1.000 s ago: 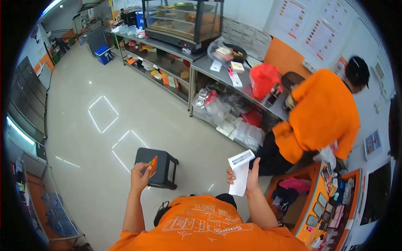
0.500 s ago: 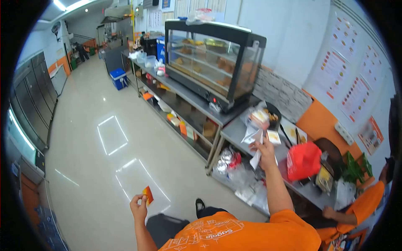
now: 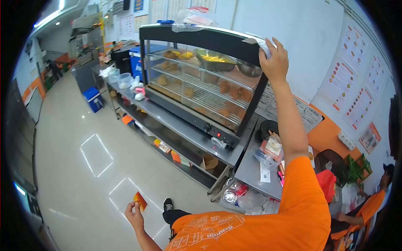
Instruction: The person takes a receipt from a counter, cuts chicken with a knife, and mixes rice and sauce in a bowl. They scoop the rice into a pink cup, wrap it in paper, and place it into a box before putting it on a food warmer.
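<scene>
My left hand [image 3: 134, 215] is low over the floor, thumb and fingers pinching a small red-and-yellow packet [image 3: 140, 201]. My right hand [image 3: 274, 62] is raised to the top right corner of the glass food warmer [image 3: 197, 37]. Under its fingers lies a crumpled piece of white paper [image 3: 263, 44], partly hidden by the hand. Fried food and a metal tray of yellow pieces [image 3: 213, 60] show behind the warmer's glass.
The warmer stands on a steel shelf table [image 3: 167, 115]. Beside it, a lower steel table holds a clear bag of food [image 3: 270, 152], a paper slip [image 3: 265, 172] and a red bag [image 3: 327, 184]. A person in orange [image 3: 368, 209] sits at the far right.
My right hand has risen from above the lower table to the warmer's top corner, carrying the white paper. My left hand still grips the packet. The view has turned right and closer to the warmer.
</scene>
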